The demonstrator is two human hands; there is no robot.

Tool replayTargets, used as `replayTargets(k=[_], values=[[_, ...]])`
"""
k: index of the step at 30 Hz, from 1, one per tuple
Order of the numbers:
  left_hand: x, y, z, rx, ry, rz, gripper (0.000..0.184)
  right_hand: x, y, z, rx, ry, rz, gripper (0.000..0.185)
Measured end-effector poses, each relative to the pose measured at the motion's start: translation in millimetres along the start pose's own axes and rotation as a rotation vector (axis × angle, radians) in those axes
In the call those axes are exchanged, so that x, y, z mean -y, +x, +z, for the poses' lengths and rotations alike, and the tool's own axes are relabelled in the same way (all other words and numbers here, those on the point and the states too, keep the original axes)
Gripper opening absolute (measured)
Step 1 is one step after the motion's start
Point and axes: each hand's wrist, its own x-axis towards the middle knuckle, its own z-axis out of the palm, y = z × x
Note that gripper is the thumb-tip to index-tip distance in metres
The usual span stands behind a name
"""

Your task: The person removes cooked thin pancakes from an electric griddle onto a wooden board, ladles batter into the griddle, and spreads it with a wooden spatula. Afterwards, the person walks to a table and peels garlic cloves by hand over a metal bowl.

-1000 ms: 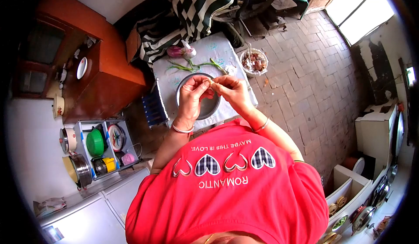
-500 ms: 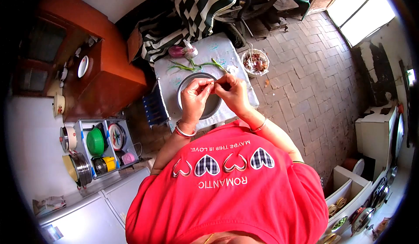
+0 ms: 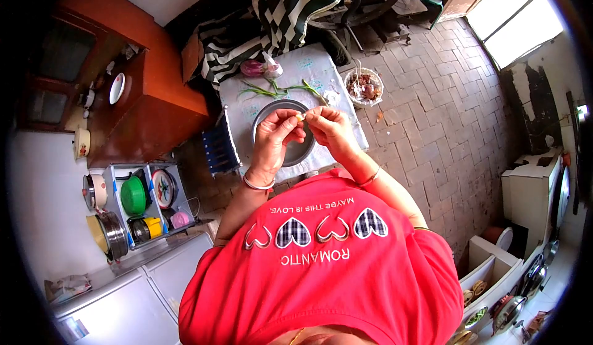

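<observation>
My left hand [image 3: 278, 138] pinches a small pale, orange-tinged piece [image 3: 300, 117] between thumb and forefinger; its kind is too small to tell. Right beside it, my right hand [image 3: 332, 132] is closed in a pinch, its fingertips meeting the piece's edge. What the right fingertips hold is hidden. Both hands are over a grey round basin [image 3: 302, 153] on a table with a pale patterned cloth [image 3: 238, 122]. Green onion stalks [image 3: 272, 90] lie just beyond the basin's rim. Behind them sit a purple vegetable [image 3: 252, 67] and a crumpled white plastic bag [image 3: 272, 67].
On the brick floor right of the table stands a white-lined waste basket [image 3: 364, 87] holding brownish scraps. A blue stool [image 3: 217, 150] is tucked at the table's left. Farther left are an orange-brown cabinet [image 3: 173, 92] and a dish rack [image 3: 139, 200].
My fingertips have drawn slightly apart, and the small pale piece now shows in my left pinch. My left hand has turned a little; the basin and onions stay in place.
</observation>
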Motion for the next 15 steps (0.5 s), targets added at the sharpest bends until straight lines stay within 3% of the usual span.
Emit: replayTargets(k=[4,7,10,15], values=[[-2,1,0,-0.047,0.151,0.085,0.014,6,-1,5,-0.008,-0.054,0.006,0.015],[-6,3,9,-0.086,0.256,0.2,0.015,7,0,14,-0.042,-0.311,-0.164,0.013],[2,9,8,-0.055,0.505,0.351,0.015,-10,9,4,-0.045,-0.319,-0.302,0.014],[1,13,8,-0.053,0.704,0.435,0.013,-3,8,2,-0.063,-0.342,-0.226,0.014]])
